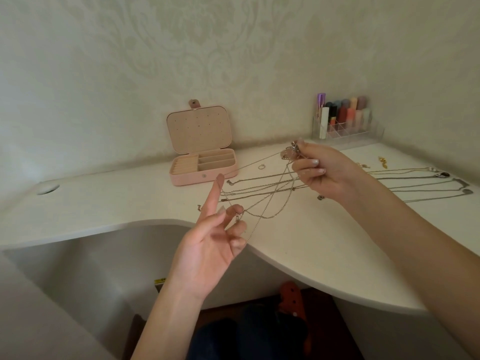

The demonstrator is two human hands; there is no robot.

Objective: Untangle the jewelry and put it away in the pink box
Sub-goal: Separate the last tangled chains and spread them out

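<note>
A tangle of thin silver chains [270,193] stretches above the white desk between my two hands. My right hand [319,172] pinches the knotted pendant end of the chains at its fingertips, raised above the desk. My left hand [215,240] is palm up near the desk's front edge, index finger straight, thumb and curled fingers pinching a chain. The pink jewelry box [205,175] stands open at the back of the desk, lid up, compartments showing nothing inside. A silver ring [261,166] lies just to the right of the box.
Straightened necklaces with pendants [426,181] lie in rows at the right. Small gold pieces [382,161] lie behind them. A clear organizer with lipsticks [345,120] stands in the back right corner. A cable hole [48,188] is at the left. The desk's front edge [285,263] curves inward.
</note>
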